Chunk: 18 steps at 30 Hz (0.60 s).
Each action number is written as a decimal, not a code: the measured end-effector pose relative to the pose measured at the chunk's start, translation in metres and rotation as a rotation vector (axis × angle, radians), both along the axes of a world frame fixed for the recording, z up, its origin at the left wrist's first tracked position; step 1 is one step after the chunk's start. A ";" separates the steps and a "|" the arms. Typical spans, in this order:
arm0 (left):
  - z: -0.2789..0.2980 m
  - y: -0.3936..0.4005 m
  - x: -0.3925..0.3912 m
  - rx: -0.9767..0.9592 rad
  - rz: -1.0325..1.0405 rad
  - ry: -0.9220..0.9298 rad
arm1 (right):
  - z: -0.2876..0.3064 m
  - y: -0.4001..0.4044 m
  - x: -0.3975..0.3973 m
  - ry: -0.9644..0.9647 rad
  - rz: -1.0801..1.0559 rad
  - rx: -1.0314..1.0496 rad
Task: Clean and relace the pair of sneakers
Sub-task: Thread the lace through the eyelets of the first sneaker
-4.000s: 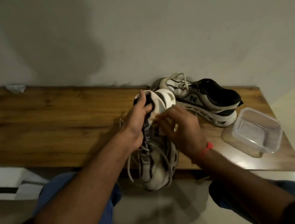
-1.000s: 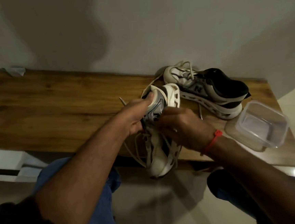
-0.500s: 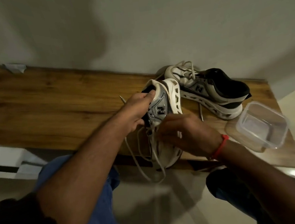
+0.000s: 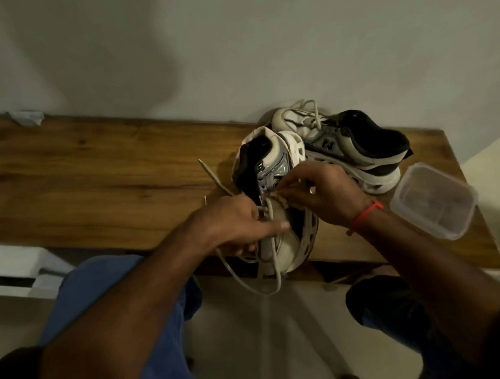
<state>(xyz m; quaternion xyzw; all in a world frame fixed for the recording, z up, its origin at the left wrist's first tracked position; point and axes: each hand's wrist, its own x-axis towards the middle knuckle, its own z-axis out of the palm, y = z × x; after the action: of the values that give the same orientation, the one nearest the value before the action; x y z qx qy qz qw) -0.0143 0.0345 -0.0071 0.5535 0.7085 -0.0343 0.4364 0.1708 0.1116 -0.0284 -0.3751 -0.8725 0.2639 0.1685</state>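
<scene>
The white and grey sneaker point(image 4: 275, 187) stands tipped at the wooden table point(image 4: 91, 185) edge, laces point(image 4: 251, 283) hanging loose. The left hand point(image 4: 233, 224), lower than before, grips its laces; the right hand point(image 4: 322, 195) pinches a small cloth point(image 4: 283, 200) against it.

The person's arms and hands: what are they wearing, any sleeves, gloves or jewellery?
Both forearms are bare, with no gloves on the left hand or the right hand. A thin red-orange thread band circles the right wrist. Dark sleeve edges show at the frame's bottom corners. No rings or watch can be made out.
</scene>
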 end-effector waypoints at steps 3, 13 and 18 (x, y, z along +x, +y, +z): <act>-0.006 0.005 0.000 0.069 -0.032 -0.040 | -0.001 -0.001 -0.004 0.041 -0.057 -0.068; 0.022 0.000 -0.092 0.675 0.414 0.499 | 0.002 -0.012 -0.008 0.083 -0.087 -0.095; 0.010 0.015 -0.042 0.600 0.289 0.094 | 0.000 -0.012 -0.011 0.149 -0.091 -0.128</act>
<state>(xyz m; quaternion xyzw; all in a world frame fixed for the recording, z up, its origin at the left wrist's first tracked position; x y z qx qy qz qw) -0.0561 0.0497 0.0026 0.5492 0.7773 0.2127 0.2212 0.1597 0.0994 -0.0281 -0.4035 -0.8211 0.3384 0.2201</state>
